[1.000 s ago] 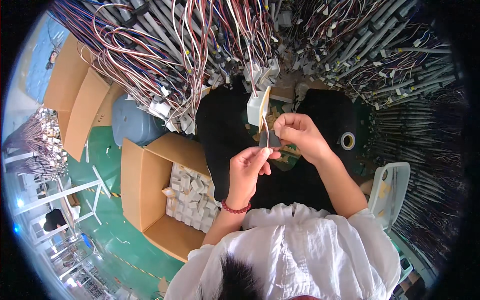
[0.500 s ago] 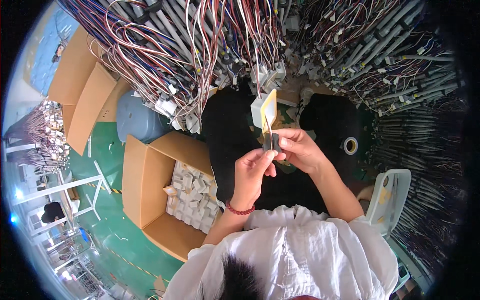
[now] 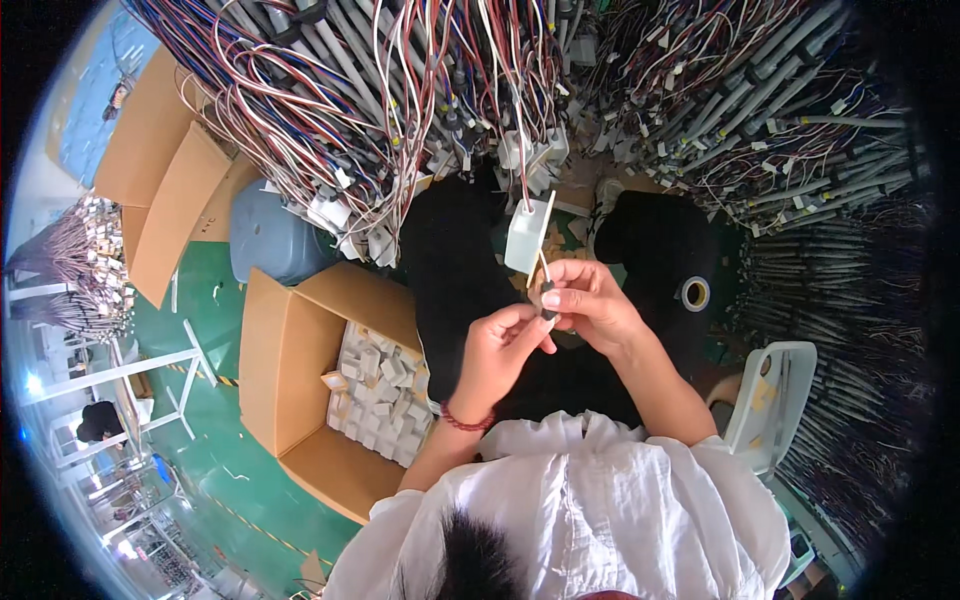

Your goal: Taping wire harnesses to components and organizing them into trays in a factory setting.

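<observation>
My left hand (image 3: pixel 502 350) and my right hand (image 3: pixel 590 300) meet over my lap, fingertips pinched together on a small dark piece (image 3: pixel 548 298) at the end of a thin wire. Just above them hangs a white plastic connector housing (image 3: pixel 527 236), tied to the same wire. A red cord bracelet (image 3: pixel 462 421) circles my left wrist. Dense bundles of red, white and dark wires (image 3: pixel 380 110) hang from the harness board in front of me.
An open cardboard box (image 3: pixel 300 380) holding several white connector parts (image 3: pixel 380 390) stands at my left. A grey-blue drum (image 3: pixel 275 240) sits behind it. A roll of tape (image 3: pixel 694 293) lies at my right, and a white plastic chair (image 3: pixel 775 400) stands at the lower right.
Both hands and the white connector housing have shifted slightly, staying pinched together; the housing now hangs just above my fingers. The view has drifted a little.
</observation>
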{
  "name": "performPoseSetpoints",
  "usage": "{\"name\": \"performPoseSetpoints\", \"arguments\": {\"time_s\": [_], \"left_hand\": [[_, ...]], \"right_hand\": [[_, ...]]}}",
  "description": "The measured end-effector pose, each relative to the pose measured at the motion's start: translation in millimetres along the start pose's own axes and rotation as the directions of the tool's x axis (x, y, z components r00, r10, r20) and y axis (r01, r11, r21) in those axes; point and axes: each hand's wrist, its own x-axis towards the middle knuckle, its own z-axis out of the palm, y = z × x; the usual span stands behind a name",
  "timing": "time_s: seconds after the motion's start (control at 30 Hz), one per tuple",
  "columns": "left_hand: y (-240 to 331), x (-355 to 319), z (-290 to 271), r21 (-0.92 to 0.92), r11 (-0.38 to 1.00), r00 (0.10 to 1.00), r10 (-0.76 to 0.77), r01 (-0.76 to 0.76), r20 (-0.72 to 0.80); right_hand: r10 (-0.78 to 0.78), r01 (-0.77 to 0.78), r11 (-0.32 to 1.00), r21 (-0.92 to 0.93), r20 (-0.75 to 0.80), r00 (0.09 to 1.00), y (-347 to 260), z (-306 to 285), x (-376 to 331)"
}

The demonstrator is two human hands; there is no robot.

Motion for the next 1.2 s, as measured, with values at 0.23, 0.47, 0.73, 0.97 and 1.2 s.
{"name": "performPoseSetpoints", "arguments": {"time_s": [0.23, 0.47, 0.73, 0.97, 1.2], "left_hand": [[49, 44, -58, 0.434, 0.821, 0.922, 0.382, -0.369, 0.062], [8, 55, -6, 0.131, 0.935, 0.941, 0.312, -0.328, 0.127], [0, 32, 0, 0.005, 0.964, 0.942, 0.259, -0.266, 0.211], [12, 7, -10, 0.095, 0.945, 0.934, 0.286, -0.312, 0.216], [24, 6, -22, 0.398, 0.810, 0.890, 0.310, -0.432, 0.335]], "right_hand": [[-0.038, 0.028, 0.975, -0.220, -0.044, 0.998, 8, 11, -12], [-0.391, 0.280, 0.897, -0.342, -0.318, 0.864, 13, 10, -18], [-0.555, 0.278, 0.671, -0.688, -0.216, 0.804, 20, 35, -40], [-0.514, 0.247, 0.439, -0.864, -0.016, 0.858, -41, 29, -43], [-0.163, 0.371, 0.467, -0.803, 0.335, 0.928, -55, 25, -9]]}}
